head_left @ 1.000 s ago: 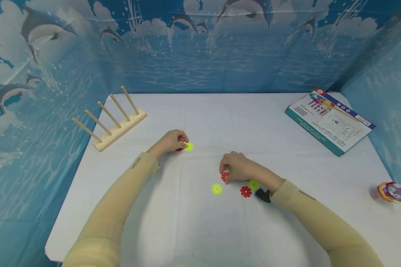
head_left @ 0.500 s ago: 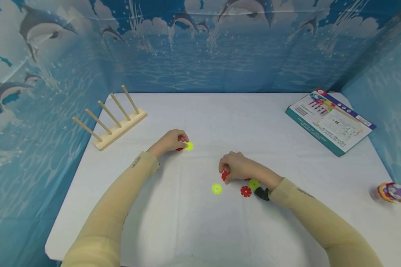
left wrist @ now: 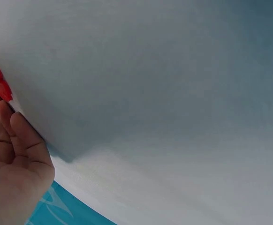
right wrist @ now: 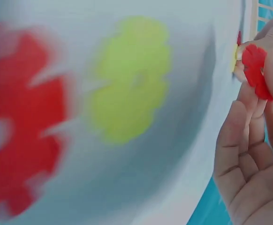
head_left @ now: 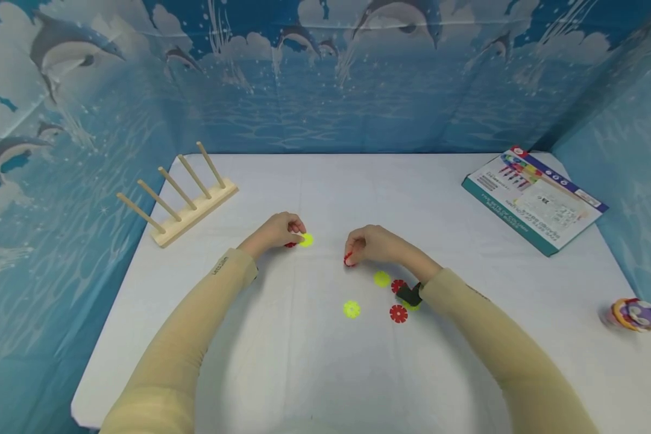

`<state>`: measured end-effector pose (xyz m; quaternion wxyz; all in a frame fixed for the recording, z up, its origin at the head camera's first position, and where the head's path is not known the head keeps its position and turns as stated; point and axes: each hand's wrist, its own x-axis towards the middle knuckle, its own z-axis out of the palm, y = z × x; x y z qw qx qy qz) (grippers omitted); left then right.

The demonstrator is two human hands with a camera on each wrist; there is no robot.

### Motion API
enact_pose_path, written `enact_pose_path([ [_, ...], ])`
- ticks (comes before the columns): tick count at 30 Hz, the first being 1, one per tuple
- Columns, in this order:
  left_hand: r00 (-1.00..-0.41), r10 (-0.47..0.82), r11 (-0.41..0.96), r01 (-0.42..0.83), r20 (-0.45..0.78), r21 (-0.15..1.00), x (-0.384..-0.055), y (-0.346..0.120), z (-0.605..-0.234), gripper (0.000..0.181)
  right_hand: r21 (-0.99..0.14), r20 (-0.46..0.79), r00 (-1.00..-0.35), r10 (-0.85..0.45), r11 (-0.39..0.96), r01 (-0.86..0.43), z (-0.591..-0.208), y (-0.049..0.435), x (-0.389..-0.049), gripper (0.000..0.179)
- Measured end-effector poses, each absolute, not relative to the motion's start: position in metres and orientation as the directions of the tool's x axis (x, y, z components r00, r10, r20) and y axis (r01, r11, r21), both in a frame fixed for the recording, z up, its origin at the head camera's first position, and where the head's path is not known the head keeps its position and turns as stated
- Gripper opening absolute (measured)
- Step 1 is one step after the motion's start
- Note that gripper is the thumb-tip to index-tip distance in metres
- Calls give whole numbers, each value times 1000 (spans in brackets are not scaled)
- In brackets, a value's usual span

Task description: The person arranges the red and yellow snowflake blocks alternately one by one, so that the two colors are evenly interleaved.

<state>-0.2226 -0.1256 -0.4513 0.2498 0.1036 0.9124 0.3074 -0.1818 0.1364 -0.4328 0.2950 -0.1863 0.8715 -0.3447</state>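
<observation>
Tbl [head_left: 298, 380], rack [head_left: 196, 215], box [head_left: 537, 199], R grip [head_left: 378, 244] w/ red disc [right wrist: 253, 70], yellow disc [head_left: 411, 306] part hidden.

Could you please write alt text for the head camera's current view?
At a white table, a right hand pinches a red disc and a left hand a yellow disc, another red disc beside it. Loose red and yellow discs lie near the right hand; a five-peg wooden rack stands far left, a box far right.

The head view looks forward and down over the tabletop [head_left: 325, 187]; close wrist views face the fingers [right wrist: 230, 129], sharing red discs [right wrist: 254, 63].
</observation>
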Motion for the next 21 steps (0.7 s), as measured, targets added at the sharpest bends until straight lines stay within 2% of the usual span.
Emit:
enact_pose_path([
  [10,-859,341,786,38,-381,617,-223,-126,-453,17,-709,-372,-826,-423,704,-41,-433,96,-210,16],
  [21,-853,344,783,30,-392,621,-224,-125,-453,16,-683,-391,-840,-377,730,-10,-439,75,-223,13],
])
